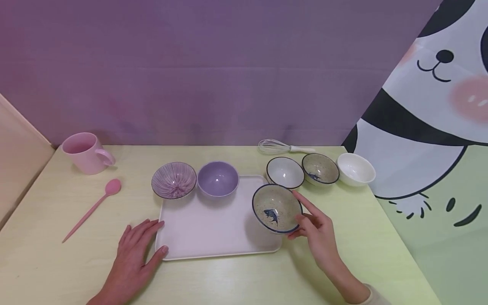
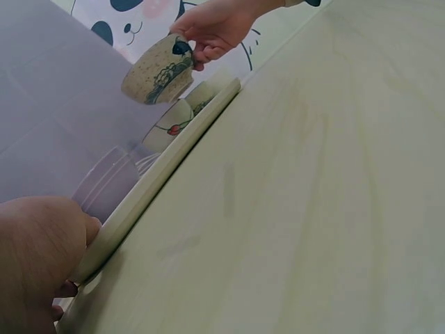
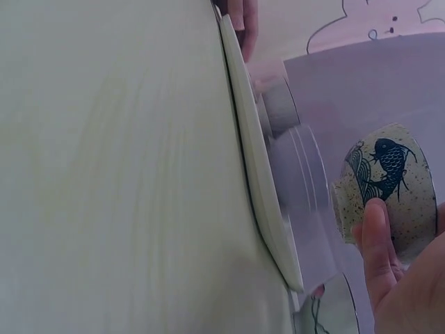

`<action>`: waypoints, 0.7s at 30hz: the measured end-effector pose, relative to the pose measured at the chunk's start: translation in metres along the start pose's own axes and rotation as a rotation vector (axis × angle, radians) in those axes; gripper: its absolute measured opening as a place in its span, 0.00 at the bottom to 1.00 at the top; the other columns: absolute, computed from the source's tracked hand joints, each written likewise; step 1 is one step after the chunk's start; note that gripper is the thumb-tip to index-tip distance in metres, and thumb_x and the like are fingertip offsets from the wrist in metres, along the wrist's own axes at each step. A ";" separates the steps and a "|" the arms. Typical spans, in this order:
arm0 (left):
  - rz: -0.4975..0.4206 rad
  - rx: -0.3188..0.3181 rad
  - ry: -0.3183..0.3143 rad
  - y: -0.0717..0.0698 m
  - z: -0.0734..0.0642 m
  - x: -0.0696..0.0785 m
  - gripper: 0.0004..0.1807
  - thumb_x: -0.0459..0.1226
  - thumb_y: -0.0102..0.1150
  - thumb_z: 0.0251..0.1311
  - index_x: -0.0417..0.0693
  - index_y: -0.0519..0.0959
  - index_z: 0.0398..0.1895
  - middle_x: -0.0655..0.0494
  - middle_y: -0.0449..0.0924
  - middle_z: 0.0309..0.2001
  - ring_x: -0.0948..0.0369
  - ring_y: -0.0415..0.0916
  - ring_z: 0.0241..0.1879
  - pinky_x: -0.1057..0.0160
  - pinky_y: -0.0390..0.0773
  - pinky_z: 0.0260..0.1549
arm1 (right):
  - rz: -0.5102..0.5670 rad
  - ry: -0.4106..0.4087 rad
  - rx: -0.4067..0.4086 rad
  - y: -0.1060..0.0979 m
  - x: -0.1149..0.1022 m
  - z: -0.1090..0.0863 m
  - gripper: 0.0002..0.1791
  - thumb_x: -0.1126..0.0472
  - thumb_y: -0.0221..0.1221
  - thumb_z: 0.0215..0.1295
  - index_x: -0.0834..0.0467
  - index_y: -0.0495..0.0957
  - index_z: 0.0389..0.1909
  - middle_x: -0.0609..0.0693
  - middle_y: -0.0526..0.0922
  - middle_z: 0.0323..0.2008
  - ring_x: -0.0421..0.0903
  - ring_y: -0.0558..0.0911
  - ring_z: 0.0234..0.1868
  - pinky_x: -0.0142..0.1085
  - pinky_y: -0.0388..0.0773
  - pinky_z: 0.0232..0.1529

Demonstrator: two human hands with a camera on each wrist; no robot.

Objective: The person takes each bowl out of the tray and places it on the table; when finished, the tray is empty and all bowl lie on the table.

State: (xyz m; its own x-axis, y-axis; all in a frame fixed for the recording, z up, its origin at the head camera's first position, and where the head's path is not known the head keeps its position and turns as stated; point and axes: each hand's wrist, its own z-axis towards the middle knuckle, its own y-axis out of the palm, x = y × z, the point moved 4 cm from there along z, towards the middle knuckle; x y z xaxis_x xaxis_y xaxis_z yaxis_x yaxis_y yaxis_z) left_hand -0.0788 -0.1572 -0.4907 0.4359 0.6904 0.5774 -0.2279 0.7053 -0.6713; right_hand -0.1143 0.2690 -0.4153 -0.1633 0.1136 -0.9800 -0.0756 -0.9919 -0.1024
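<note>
My right hand [image 1: 318, 235] grips a speckled beige bowl [image 1: 277, 207] with a dark blue rim and a blue fish inside. In the right wrist view a dark fish also shows on the outside of this bowl [image 3: 396, 181]. It is held in the air over the right part of a white rectangular tray [image 1: 217, 233]. At the tray's left edge rests my left hand [image 1: 133, 258], fingers spread, fingertips touching the rim. A plain purple bowl [image 1: 218, 178] stands at the tray's back edge. To its left is a bowl with purple streaks [image 1: 174, 180], by the tray's back left corner.
Back right stand a dark-rimmed white bowl [image 1: 285, 173], a second speckled fish bowl [image 1: 320, 169] and a plain white bowl [image 1: 356, 169]. Behind them lies a whisk [image 1: 276, 146]. On the left are a pink mug [image 1: 84, 153] and a pink spoon [image 1: 112, 187].
</note>
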 end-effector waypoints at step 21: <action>0.004 -0.008 -0.012 -0.001 0.000 0.003 0.33 0.36 0.74 0.67 0.44 0.78 0.75 0.42 0.78 0.71 0.37 0.68 0.75 0.50 0.40 0.88 | 0.016 0.055 0.255 -0.058 -0.006 0.001 0.31 0.76 0.44 0.79 0.59 0.78 0.77 0.52 0.89 0.30 0.46 0.86 0.18 0.35 0.90 0.25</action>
State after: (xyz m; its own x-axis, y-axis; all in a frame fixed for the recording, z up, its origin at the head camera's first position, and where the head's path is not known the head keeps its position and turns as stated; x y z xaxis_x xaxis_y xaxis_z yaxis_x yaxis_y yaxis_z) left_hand -0.0772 -0.1557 -0.4883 0.4244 0.6949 0.5805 -0.2224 0.7015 -0.6771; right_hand -0.1097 0.3262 -0.4038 -0.1137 0.0876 -0.9896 -0.3196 -0.9464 -0.0470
